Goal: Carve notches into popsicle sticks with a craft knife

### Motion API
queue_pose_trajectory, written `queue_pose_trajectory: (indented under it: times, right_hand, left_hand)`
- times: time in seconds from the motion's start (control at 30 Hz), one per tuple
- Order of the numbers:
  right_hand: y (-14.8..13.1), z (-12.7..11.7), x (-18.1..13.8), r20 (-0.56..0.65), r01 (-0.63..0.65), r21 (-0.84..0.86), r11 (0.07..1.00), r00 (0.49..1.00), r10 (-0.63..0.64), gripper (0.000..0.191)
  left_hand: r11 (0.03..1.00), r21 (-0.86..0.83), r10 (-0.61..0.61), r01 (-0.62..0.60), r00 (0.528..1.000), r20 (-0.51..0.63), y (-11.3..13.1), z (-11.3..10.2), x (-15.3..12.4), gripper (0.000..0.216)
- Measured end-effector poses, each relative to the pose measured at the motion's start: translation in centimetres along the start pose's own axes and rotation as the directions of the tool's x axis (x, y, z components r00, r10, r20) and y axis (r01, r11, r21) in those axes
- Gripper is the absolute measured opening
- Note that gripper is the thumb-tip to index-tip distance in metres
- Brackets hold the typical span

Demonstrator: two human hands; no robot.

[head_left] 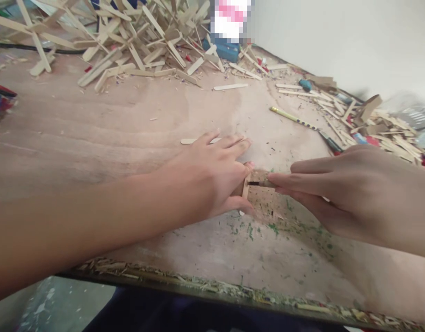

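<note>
L hand (217, 168), spread wide, pins stick (245, 188) on surface (129, 115), thumb & finger apart along it, prob. so it won't slip. R hand (350, 189) pinches tool (266, 183) near dark tip, prob. for ctrl; tip's at stick's side.

This is a craft workspace, a small bench given over to stick work. The wooden tabletop (104, 115) is stained and flecked with green. Flat wooden sticks (143, 41), some joined in crosses, heap across the upper left, and cut pieces (394, 138) pile at the right. Shavings (212, 282) line the near edge along the bottom, and a small dark-tipped tool (266, 183) is in use right of centre. The room beyond shows too little to place it in a house or school.
</note>
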State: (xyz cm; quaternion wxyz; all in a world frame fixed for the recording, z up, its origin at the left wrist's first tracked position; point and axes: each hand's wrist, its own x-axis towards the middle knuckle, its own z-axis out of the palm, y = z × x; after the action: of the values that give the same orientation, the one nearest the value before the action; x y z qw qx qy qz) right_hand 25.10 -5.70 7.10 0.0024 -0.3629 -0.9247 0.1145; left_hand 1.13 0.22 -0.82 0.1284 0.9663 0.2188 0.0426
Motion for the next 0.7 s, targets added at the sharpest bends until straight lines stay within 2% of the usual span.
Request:
queue_pose_trajectory:
  times: [0.1,0.27,0.47,0.7]
  right_hand:
    - [0.5,0.4,-1.0,0.012,0.018,0.008,1.000,1.000,-0.018,0.032]
    - [1.8,1.6,-2.1,-0.056,0.087,0.013,0.996,0.995,-0.087,0.041]
    - [2.8,3.0,-2.9,-0.118,0.126,-0.093,0.988,0.984,-0.136,0.029]
    - [2.9,3.7,-3.6,-0.105,0.127,-0.169,0.977,0.984,-0.146,0.035]
  left_hand:
    - [1.000,0.009,-0.002,0.002,1.000,0.005,0.0,0.2,-0.3,0.072]
    - [1.000,0.005,0.009,-0.009,1.000,-0.024,-0.1,0.5,-0.5,0.073]
    - [1.000,0.023,0.019,-0.018,0.998,-0.059,-0.1,0.6,-0.4,0.072]
    - [1.000,0.020,0.009,-0.009,0.999,-0.035,-0.2,0.5,-0.5,0.071]
